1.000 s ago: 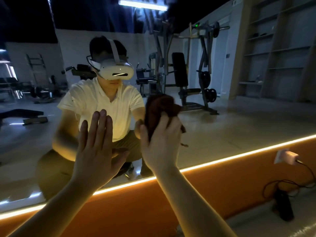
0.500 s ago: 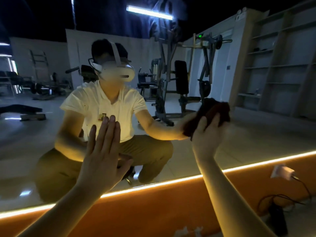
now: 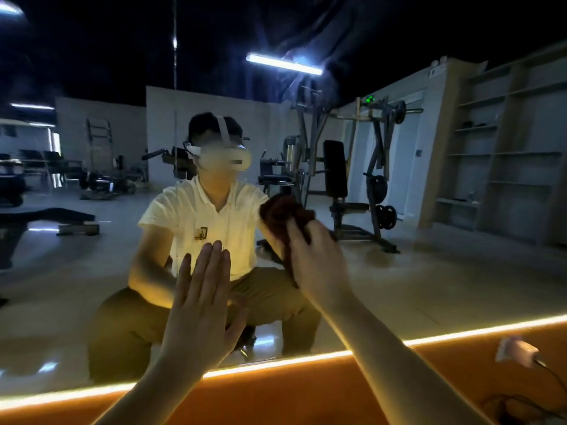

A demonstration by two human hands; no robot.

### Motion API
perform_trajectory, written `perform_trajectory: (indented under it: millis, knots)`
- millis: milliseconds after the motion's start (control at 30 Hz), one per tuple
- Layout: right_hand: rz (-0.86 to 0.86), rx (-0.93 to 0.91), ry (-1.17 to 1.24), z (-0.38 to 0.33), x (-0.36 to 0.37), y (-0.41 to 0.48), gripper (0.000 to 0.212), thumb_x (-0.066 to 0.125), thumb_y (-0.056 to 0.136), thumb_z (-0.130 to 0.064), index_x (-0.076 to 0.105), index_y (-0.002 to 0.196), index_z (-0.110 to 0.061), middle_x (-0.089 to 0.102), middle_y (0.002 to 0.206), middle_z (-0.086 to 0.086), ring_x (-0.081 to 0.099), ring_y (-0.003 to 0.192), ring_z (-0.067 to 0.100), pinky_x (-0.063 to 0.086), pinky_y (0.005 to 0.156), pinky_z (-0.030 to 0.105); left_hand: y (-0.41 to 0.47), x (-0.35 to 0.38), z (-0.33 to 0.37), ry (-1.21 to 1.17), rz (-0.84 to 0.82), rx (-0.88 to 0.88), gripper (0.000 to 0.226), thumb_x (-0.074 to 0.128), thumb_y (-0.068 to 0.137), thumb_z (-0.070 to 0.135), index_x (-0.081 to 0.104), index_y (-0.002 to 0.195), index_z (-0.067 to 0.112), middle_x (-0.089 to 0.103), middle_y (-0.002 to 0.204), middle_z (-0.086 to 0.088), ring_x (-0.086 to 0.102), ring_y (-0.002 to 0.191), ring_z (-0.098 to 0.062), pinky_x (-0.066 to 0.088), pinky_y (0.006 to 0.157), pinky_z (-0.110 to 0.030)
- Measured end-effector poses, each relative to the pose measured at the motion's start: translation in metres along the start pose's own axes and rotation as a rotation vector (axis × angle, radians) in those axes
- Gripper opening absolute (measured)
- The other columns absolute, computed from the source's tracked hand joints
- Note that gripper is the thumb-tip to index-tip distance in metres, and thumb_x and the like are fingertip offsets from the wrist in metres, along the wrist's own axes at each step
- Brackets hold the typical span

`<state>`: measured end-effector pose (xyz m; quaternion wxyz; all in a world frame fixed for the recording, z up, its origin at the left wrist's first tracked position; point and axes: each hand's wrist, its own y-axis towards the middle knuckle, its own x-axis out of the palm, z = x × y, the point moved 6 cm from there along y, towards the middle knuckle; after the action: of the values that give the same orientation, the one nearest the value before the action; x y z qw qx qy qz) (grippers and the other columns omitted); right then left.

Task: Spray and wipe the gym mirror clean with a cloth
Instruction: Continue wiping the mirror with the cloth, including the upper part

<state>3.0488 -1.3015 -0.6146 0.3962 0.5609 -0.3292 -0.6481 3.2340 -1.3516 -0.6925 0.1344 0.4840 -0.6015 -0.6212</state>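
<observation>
left hand (image 3: 199, 305) grip spread, palm flat on mirror (image 3: 460, 271) | right hand (image 3: 319, 265) grip pinching bunched cloth (image 3: 285, 216) | risk: palm prints smudges (likely), wad streaks instead of clearing

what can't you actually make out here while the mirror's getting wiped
Head view only:
cloth: lower part hidden behind the right hand; colour unsure in the dim light.
left hand: whether its palm touches the mirror is hidden by the hand itself.
mirror: streaks or spray lost in dimness and reflections; sides cut off by the frame.
spray bottle: not in view.
</observation>
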Motion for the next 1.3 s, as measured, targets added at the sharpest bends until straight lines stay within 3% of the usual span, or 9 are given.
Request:
perform_trajectory:
  millis: [100, 233, 333, 500, 600, 700, 833, 967, 1300]
  knots:
    - [0.091, 0.318, 0.051, 0.088, -0.031, -0.004, 0.047, 0.040, 0.107, -0.034, 0.042, 0.151, -0.019, 0.048, 0.121, -0.014, 0.057, 0.099, 0.015, 0.046, 0.071, 0.009, 0.013, -0.014, 0.009, -0.055, 0.046, 0.009, 0.090, 0.063, 0.093, 0.042, 0.028, 0.159, -0.008, 0.016, 0.171, -0.025, 0.017, 0.159, -0.041, 0.025, 0.122, -0.067]
    - [0.279, 0.651, 0.005, 0.162, -0.064, 0.017, 0.057, 0.041, 0.106, -0.029, 0.030, 0.160, -0.015, 0.041, 0.143, 0.021, 0.062, 0.100, 0.035, 0.050, 0.075, 0.033, 0.056, -0.025, -0.002, -0.024, 0.049, 0.043, 0.085, 0.054, 0.095, 0.041, 0.026, 0.161, -0.005, 0.016, 0.172, -0.023, 0.015, 0.160, -0.039, 0.021, 0.125, -0.065]
    - [0.366, 0.735, 0.023, 0.139, -0.073, 0.070, 0.058, 0.042, 0.105, -0.029, 0.033, 0.159, -0.013, 0.039, 0.148, 0.023, 0.064, 0.102, 0.036, 0.053, 0.079, 0.038, 0.098, -0.035, -0.016, 0.054, 0.027, 0.028, 0.083, 0.050, 0.099, 0.043, 0.022, 0.163, -0.001, 0.015, 0.172, -0.022, 0.012, 0.161, -0.036, 0.019, 0.126, -0.062]
    - [0.335, 0.137, -0.001, -0.030, -0.053, 0.159, 0.054, 0.049, 0.100, -0.033, 0.046, 0.149, -0.011, 0.056, 0.123, 0.017, 0.064, 0.089, 0.025, 0.057, 0.070, 0.035, 0.164, -0.079, -0.025, 0.123, 0.186, 0.031, 0.077, 0.057, 0.097, 0.033, 0.031, 0.159, -0.005, 0.027, 0.167, -0.027, 0.023, 0.158, -0.040, 0.019, 0.126, -0.063]
    - [0.285, -0.152, -0.052, -0.042, -0.056, 0.170, 0.053, 0.055, 0.098, -0.032, 0.051, 0.146, -0.009, 0.059, 0.113, 0.015, 0.065, 0.080, 0.025, 0.056, 0.061, 0.036, 0.187, -0.094, -0.034, 0.144, 0.239, -0.005, 0.075, 0.056, 0.096, 0.029, 0.032, 0.157, -0.007, 0.029, 0.165, -0.028, 0.024, 0.157, -0.041, 0.024, 0.123, -0.065]
    - [0.281, -0.090, -0.166, 0.044, -0.083, 0.176, 0.057, 0.058, 0.098, -0.031, 0.045, 0.150, -0.012, 0.056, 0.123, 0.017, 0.065, 0.085, 0.025, 0.059, 0.068, 0.038, 0.205, -0.088, -0.038, 0.249, 0.127, -0.039, 0.079, 0.041, 0.104, 0.047, 0.025, 0.162, -0.003, 0.018, 0.171, -0.025, 0.010, 0.161, -0.036, 0.015, 0.128, -0.059]
    - [0.379, 0.374, -0.132, 0.204, -0.139, 0.173, 0.056, 0.043, 0.103, -0.032, 0.038, 0.155, -0.012, 0.048, 0.135, 0.024, 0.064, 0.087, 0.034, 0.049, 0.069, 0.038, 0.221, -0.087, -0.029, 0.271, 0.146, -0.050, 0.088, 0.036, 0.102, 0.062, 0.029, 0.160, -0.004, 0.024, 0.168, -0.025, 0.019, 0.158, -0.036, 0.007, 0.130, -0.049]
    - [0.434, 0.571, -0.059, 0.215, -0.140, 0.185, 0.054, 0.043, 0.105, -0.030, 0.038, 0.155, -0.008, 0.048, 0.137, 0.024, 0.064, 0.095, 0.037, 0.050, 0.075, 0.039, 0.220, -0.079, -0.025, 0.317, 0.128, -0.056, 0.099, 0.030, 0.100, 0.072, 0.024, 0.160, -0.005, 0.022, 0.168, -0.026, 0.020, 0.158, -0.037, 0.014, 0.128, -0.053]
    - [0.300, -0.215, -0.149, 0.023, -0.089, 0.214, 0.056, 0.052, 0.101, -0.038, 0.042, 0.151, -0.015, 0.053, 0.124, 0.010, 0.062, 0.093, 0.019, 0.055, 0.077, 0.034, 0.219, -0.079, -0.030, 0.392, 0.106, -0.029, 0.104, 0.031, 0.098, 0.076, 0.023, 0.160, -0.007, 0.019, 0.168, -0.028, 0.018, 0.158, -0.039, 0.015, 0.128, -0.057]
